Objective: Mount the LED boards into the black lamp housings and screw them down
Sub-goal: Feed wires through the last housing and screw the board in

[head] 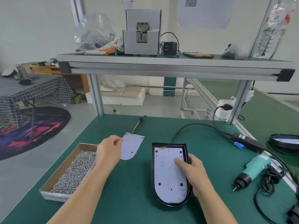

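Nearest on the green table (129, 199), the black lamp housing (152, 167) holds an LED board (166, 175). The right hand (194, 168) grips its right rim, thumb pressing the board. Farther left, the left hand (108, 151) hovers, fingers curled, contents unclear, between the screw tray (62, 167) and a loose LED board (131, 146).

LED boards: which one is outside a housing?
The LED board at the left hand, on the green mat with coloured wires trailing from its far end. The other board, under the right hand, sits inside the black housing.
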Motion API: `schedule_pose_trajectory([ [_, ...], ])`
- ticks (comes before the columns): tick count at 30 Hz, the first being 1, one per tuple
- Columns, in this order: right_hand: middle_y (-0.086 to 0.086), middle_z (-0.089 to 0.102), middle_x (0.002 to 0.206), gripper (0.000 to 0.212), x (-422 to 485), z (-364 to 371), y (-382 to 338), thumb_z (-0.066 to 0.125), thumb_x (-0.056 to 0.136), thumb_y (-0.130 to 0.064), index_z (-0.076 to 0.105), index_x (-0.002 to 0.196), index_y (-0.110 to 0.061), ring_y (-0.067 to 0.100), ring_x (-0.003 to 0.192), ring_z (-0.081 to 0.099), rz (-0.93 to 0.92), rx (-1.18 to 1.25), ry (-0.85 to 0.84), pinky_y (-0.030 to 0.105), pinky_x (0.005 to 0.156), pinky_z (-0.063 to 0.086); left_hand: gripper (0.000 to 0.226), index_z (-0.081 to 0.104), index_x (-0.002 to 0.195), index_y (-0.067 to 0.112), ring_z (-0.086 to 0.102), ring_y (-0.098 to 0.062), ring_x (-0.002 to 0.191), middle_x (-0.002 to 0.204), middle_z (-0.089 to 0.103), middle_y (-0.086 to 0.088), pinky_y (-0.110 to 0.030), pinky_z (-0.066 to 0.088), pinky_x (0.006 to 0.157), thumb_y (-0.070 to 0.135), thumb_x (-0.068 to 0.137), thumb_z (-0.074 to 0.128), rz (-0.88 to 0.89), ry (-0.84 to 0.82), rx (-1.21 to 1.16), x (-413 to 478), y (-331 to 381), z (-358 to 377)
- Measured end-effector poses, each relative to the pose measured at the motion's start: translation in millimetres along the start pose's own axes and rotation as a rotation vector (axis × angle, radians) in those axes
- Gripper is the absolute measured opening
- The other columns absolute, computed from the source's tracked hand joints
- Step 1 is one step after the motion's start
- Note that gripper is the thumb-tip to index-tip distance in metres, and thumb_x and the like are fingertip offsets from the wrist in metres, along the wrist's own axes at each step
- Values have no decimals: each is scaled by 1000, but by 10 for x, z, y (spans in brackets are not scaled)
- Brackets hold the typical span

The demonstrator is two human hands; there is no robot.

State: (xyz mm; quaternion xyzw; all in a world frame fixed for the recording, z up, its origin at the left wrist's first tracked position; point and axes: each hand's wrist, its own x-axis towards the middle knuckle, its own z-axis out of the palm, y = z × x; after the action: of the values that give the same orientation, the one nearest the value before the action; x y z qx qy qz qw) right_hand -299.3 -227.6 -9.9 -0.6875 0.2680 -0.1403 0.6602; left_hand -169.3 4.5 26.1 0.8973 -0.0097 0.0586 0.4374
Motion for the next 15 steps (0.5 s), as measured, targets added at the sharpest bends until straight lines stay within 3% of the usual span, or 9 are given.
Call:
schedule_pose_trajectory([
  [1,10,76,99,7,29,-1,23,69,90,-6,70,96,-9,35,97,71,10,-16,14,52,90,57,22,67,81,25,60,-22,78,90,72,1,-29,42,61,12,91,53,-4,93,99,102,-149,-171],
  [3,11,76,97,6,72,16,45,70,88,-6,71,93,-9,36,96,71,40,-40,36,55,89,57,26,68,80,26,59,-23,79,92,72,0,-28,45,69,5,86,55,-80,118,280,263,-419,-444],
  [6,12,76,97,7,107,46,47,71,86,-4,71,91,-9,37,96,71,72,-29,60,55,89,57,19,73,85,20,66,-22,82,94,73,0,-33,56,77,7,85,58,-147,-113,683,367,-693,-594],
  [8,12,76,97,8,111,54,41,72,85,-4,70,90,-10,35,94,72,86,-27,67,54,89,57,17,72,87,21,66,-19,81,91,72,3,-30,55,74,12,87,58,-95,-209,809,358,-766,-600],
  [12,10,76,95,7,111,44,60,71,85,-4,71,89,-9,33,92,72,82,-61,61,51,88,58,16,75,79,21,66,-14,72,80,72,7,-28,57,68,10,82,63,-58,-146,717,355,-832,-572],
  [15,9,76,93,3,97,39,65,69,86,-7,71,88,-7,34,93,72,71,-92,55,51,87,58,21,65,69,24,63,-15,71,75,67,8,-29,54,67,8,81,65,-76,-81,606,344,-883,-562],
])
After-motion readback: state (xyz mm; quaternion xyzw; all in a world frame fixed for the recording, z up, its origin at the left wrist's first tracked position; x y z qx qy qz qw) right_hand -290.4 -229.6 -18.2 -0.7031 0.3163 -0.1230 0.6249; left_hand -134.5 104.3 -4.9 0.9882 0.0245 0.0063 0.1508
